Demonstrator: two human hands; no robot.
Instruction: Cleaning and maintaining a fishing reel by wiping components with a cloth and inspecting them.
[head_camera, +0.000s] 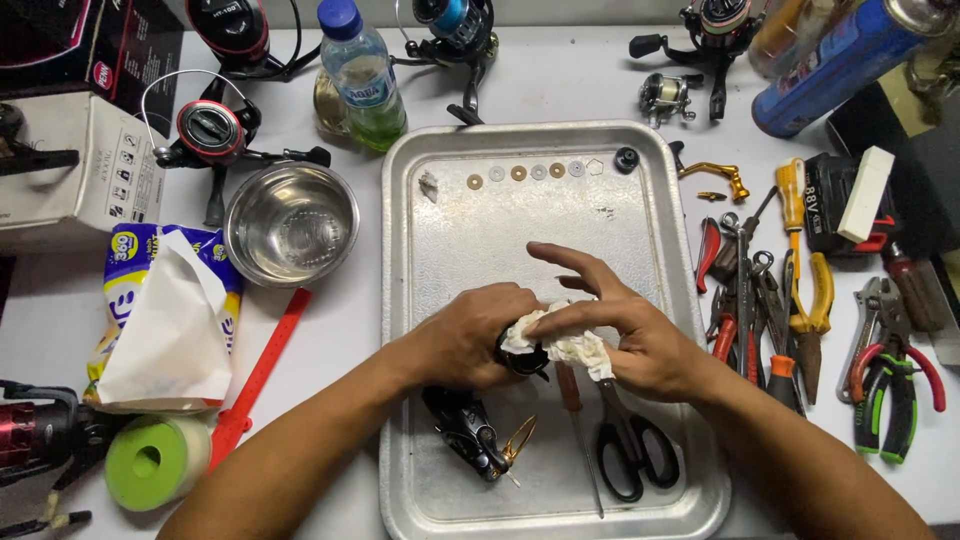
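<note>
A dull, scuffed metal tray (420, 200) holds glossy black scissors (630, 455) and a row of small brass and steel washers (528, 172). The right hand (640, 335) presses a crumpled white cloth (565, 340) (soft, matt) against a shiny black part (522, 360) gripped by the left hand (475, 335). Beside the tray, a polished steel bowl (291, 222).

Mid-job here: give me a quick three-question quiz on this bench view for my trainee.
1. True or false: the right hand presses a white tissue against the dark part gripped by the left hand.
2. What lies in a row near the far rim of the metal tray?
A. small washers
B. pliers
C. bottles
3. Which black-handled tool lies in the tray by the right wrist?

Key
1. True.
2. A, the small washers.
3. The scissors, beside a screwdriver.
</note>
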